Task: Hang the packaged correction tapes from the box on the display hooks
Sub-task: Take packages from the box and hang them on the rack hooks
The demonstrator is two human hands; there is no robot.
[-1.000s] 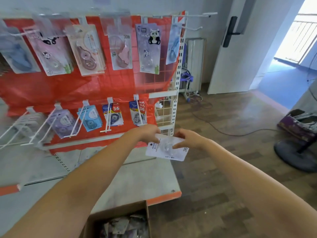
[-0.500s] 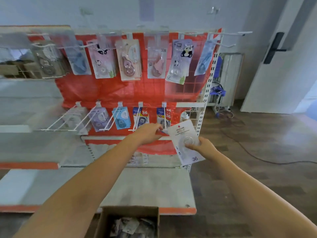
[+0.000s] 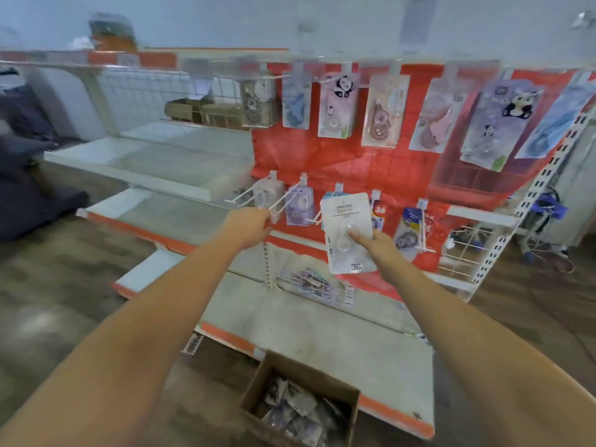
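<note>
At centre frame, right hand point(image 3: 375, 241) pinches an upright packaged correction tape point(image 3: 348, 232). At its 9 o'clock, left hand point(image 3: 248, 225) curls on, apparently gripping, a white display hook point(image 3: 283, 201). At 6 o'clock, box point(image 3: 301, 404) holds further packets.

Glossy plastic-fronted white card packet point(image 3: 348, 233), white metal hooks point(image 3: 283, 201), matt brown cardboard box point(image 3: 258, 385).
</note>
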